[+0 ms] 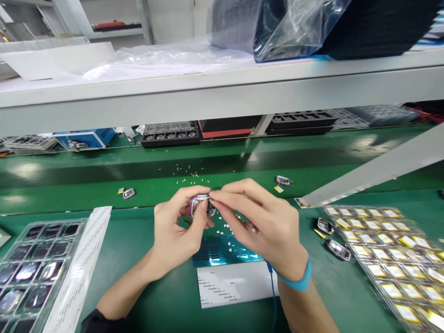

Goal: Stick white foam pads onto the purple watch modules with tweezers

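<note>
Near the middle of the green bench, my left hand (182, 226) grips a small purple-edged device casing (199, 202) between thumb and fingers, its inner parts facing up. My right hand (260, 217) has thumb and fingertips pinched together at the casing's right edge; whatever they hold is too small to make out. A blue band with a cord circles the right wrist. Small white pieces (227, 233) lie below the hands, near a shiny blue sheet (222, 252) and a white printed sheet (236, 284).
A tray of dark screens (41, 254) and a white strip (81, 268) lie left. Trays of yellow-edged parts (385, 245) and casings (338, 249) lie right. Tiny screws (194, 175) are scattered behind the hands. A shelf (222, 97) and slanted post (374, 166) stand beyond.
</note>
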Demonstrator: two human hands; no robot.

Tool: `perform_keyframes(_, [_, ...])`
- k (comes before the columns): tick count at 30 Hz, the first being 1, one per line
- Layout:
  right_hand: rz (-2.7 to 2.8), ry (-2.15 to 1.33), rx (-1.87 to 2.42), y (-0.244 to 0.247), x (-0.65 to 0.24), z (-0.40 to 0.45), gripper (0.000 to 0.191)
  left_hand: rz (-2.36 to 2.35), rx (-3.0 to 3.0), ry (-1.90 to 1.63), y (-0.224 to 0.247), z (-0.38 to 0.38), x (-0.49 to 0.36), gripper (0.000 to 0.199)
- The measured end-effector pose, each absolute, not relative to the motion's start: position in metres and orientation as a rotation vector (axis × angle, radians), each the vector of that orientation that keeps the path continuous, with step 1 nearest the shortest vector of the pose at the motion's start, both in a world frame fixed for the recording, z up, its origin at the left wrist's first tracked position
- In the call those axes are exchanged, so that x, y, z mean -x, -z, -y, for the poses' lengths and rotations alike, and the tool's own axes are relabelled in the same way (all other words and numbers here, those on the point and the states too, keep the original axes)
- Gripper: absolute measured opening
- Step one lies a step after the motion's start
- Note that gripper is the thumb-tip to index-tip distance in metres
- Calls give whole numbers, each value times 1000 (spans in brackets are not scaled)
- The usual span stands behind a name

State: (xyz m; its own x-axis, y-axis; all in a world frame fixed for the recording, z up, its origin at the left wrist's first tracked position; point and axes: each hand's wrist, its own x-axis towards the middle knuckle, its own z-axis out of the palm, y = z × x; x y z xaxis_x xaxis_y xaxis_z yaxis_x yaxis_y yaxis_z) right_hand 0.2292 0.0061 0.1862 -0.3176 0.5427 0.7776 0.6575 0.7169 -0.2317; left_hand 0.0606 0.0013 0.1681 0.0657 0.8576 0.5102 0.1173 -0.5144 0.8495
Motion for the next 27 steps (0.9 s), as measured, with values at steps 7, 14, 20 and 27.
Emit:
perform_keyframes(7, [2063,579,921,-182,-229,-8,28,-988,-1762,-1456,-168,0,-59,20])
perform_keyframes(14, [1955,420,831,-179,-226,-13,25,-918,-1674,-1492,-168,1,-61,16])
perform_keyframes(20, [2069,274,862,-187,-236,-4,27,-822,-1498,-1495,-166,0,-66,15])
perform_keyframes(27, [1958,-430,872,-200,-241,-2,18,-815,-1633,-1509,-161,3,-70,17])
